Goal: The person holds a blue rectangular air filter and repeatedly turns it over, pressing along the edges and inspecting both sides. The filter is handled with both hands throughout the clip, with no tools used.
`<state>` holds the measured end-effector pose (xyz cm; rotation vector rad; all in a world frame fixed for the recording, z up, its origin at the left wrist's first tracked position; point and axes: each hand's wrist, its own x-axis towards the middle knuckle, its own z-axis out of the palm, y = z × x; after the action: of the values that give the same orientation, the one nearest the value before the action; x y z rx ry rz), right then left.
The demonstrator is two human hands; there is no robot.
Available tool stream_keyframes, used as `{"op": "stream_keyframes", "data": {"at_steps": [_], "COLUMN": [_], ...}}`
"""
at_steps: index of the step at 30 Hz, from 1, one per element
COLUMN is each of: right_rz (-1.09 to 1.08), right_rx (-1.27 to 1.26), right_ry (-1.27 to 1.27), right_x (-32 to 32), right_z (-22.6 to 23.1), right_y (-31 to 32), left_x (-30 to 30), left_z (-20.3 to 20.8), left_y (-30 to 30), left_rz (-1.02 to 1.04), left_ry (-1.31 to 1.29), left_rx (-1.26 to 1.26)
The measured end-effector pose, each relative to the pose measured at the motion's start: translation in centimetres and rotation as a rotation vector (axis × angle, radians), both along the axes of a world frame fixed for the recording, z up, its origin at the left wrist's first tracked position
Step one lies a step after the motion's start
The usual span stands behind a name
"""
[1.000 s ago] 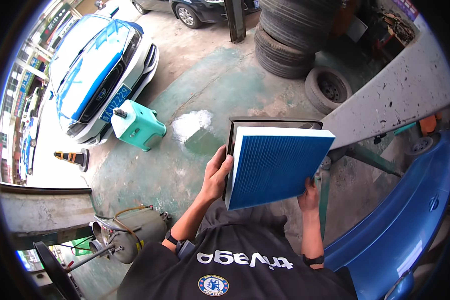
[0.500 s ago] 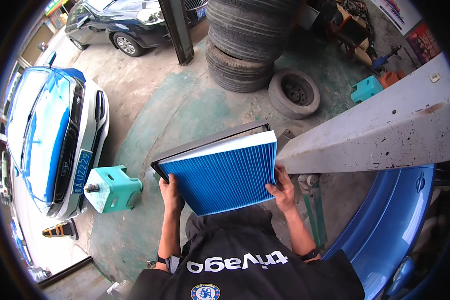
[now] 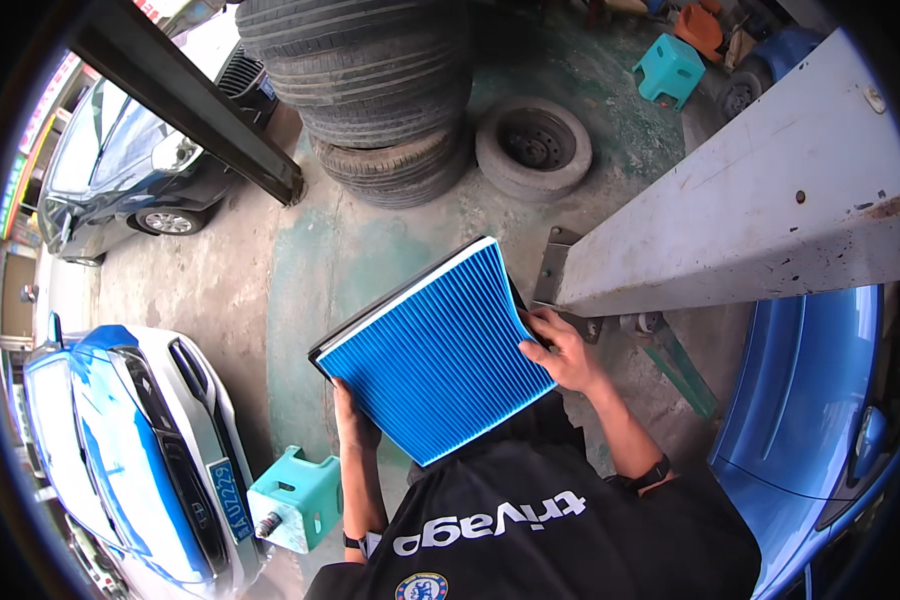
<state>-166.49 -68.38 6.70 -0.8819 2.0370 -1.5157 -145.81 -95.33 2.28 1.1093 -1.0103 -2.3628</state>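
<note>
A blue pleated air filter [image 3: 435,350] with white edges is held up in front of my chest. Behind it lies a dark frame [image 3: 317,350], showing only as a narrow strip along the far edge and the left corner. My left hand [image 3: 356,416] grips the left side, thumb on the pleats' edge. On the right, my right hand [image 3: 564,352] is closed round the filter's side, thumb over the front. The fingers underneath both sides are mostly hidden.
A grey lift post [image 3: 730,200] rises at right, beside a blue car [image 3: 810,390]. Stacked tyres [image 3: 360,80] and a loose wheel [image 3: 534,148] stand ahead. At left are a green stool [image 3: 295,498], a blue-and-white car [image 3: 120,450] and a dark car [image 3: 130,170].
The filter now sits closer against the dark frame, where a gap showed at its far edge. Both hands keep their hold while the whole view has turned toward the right.
</note>
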Motion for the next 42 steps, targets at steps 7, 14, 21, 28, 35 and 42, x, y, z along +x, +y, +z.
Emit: {"op": "stream_keyframes", "data": {"at_steps": [7,14,21,28,35,42], "right_rz": [-0.233,-0.651,-0.949,-0.915,-1.042,-0.529], "right_rx": [-0.2,-0.421,-0.363,-0.382,-0.804,-1.153], "right_ry": [-0.389,-0.514,-0.338,-0.507,-0.544,-0.49], "right_x": [-10.9,-23.3,-28.6,-33.2,-34.7,-31.3], "right_z": [-3.0,-2.6,0.4,1.7,1.4,-1.2], "right_y": [-4.5,-5.9,-5.7,-2.7,1.0,-2.3], "left_x": [-17.1,-30.8,-37.4,-41.3,-38.9,-37.5], "left_z": [5.1,8.8,5.4,3.7,0.7,-2.0], "left_y": [-4.8,-6.5,-5.6,-6.4,-6.9,-7.4], "left_rz": [-0.146,-0.524,-0.553,-0.674,-0.637,-0.758], "left_ry": [0.058,0.122,0.048,0.092,0.031,0.2], "left_rx": [-0.316,-0.502,-0.456,0.123,0.321,0.533]}}
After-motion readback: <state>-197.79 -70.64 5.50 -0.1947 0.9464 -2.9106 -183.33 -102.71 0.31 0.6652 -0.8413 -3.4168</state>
